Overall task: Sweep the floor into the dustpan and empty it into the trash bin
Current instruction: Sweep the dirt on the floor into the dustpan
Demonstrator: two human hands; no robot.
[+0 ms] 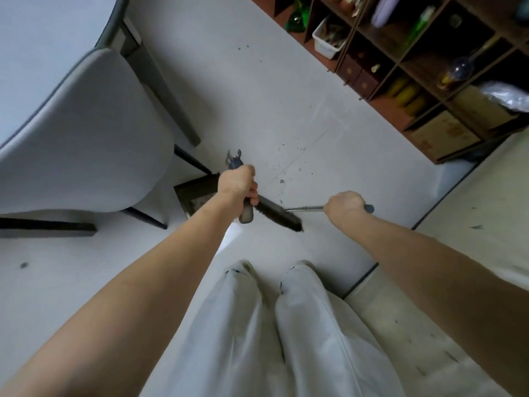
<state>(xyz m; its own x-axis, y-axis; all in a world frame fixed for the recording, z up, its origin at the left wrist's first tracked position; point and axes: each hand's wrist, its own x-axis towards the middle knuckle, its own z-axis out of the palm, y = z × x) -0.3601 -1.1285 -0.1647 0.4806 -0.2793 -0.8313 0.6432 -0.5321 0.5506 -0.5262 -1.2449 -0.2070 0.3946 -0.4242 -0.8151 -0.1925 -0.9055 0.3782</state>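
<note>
Below both clenched grips: left hand (239, 183) holds dustpan (197, 196); right hand (345, 204) holds broom (279, 214); crumbs (282, 173) lie at twelve o'clock.

1. To your upper left stands a grey chair (86, 133) with dark legs, beside a pale table (43, 24).
2. At your upper right, a brown cubby shelf (429, 61) holds a white plastic bin (326, 41), green glass bottles (296, 21), cardboard boxes (446, 136) and a round glass flask (459, 71).
3. Your light trousers (286, 339) fill the bottom centre.
</note>
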